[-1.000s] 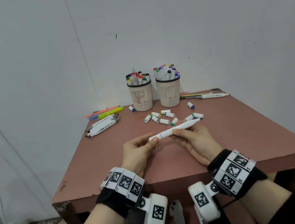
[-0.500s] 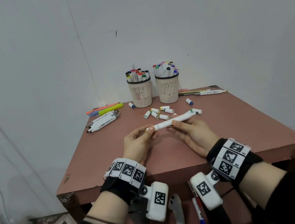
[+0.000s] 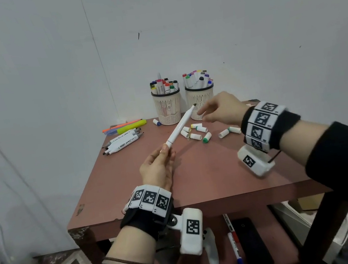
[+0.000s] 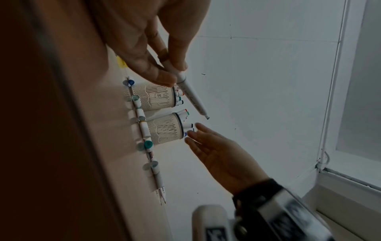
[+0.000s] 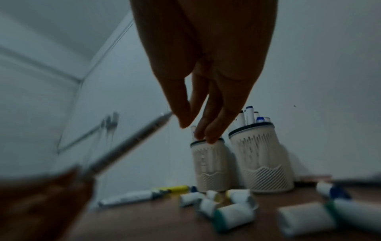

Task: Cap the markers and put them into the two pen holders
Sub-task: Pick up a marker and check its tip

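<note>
My left hand [image 3: 167, 150] pinches the lower end of a white marker [image 3: 179, 128] above the table's middle. Its dark uncapped tip points up and away toward the two cream pen holders [image 3: 167, 107] [image 3: 201, 98], both full of capped markers. My right hand [image 3: 206, 115] hovers open above several loose white caps [image 3: 194, 136] in front of the right holder and holds nothing. The left wrist view shows my fingers [image 4: 164, 76] round the marker [image 4: 191, 96] and the open right hand [image 4: 216, 151]. In the right wrist view, straight fingers [image 5: 208, 130] hang over the caps [image 5: 233, 213].
Several uncapped white markers [image 3: 122, 142] and bright highlighters [image 3: 126, 127] lie at the brown table's [image 3: 200, 185] back left. A blue-tipped cap [image 3: 156, 122] sits left of the left holder. On a shelf under the table lie two markers [image 3: 235, 248] and a dark phone [image 3: 251, 241].
My right hand has let go of the marker and moved right and away, over the caps. The left hand now holds the marker alone, swung tip-up toward the holders.
</note>
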`<state>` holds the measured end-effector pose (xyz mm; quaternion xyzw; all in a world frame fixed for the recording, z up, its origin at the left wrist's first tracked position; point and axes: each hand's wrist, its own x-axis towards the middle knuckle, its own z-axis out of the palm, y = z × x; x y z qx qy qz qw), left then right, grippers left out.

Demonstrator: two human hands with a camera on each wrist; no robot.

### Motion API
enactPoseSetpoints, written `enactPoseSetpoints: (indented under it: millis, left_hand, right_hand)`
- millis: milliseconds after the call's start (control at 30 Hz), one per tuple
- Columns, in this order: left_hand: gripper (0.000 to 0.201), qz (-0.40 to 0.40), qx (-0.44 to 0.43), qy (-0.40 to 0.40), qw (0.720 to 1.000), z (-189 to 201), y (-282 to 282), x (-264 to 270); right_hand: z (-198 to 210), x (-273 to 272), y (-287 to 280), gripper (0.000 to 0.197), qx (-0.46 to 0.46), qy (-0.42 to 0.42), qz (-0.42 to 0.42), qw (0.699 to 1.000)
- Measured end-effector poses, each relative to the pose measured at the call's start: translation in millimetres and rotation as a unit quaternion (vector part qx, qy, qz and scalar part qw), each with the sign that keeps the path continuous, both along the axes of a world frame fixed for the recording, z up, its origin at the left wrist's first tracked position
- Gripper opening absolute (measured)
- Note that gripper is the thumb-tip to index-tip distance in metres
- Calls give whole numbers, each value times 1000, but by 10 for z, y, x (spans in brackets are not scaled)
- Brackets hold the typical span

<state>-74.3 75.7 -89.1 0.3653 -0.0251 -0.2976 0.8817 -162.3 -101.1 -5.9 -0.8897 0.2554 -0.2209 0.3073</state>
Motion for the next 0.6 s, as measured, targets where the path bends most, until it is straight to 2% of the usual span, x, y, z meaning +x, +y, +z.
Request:
enactPoseSetpoints:
  millis: [100,233,333,433,600]
  left_hand:
    - [6,3,7,-3,1000,4,-5,1]
    - [3,-1,11,-1,1000,1,-15,19]
    - [2,-4,13,-1,1000,-17,-29,41]
    - [1,-10,16,-4,1000,-30,-33,57]
    - [2,-14,14,-2,1000,-35,-45,68]
  right_hand:
    - [0,192,-85,24,-125,125,52,983]
    - [-61,394,-162,28,-216,246,109,939]
    - [-84,526,-183,25,-242,293,140,914]
    - [-80,641,-194,18,-251,307,153,905]
    - [-108,779,-233,19,-238,361,157,888]
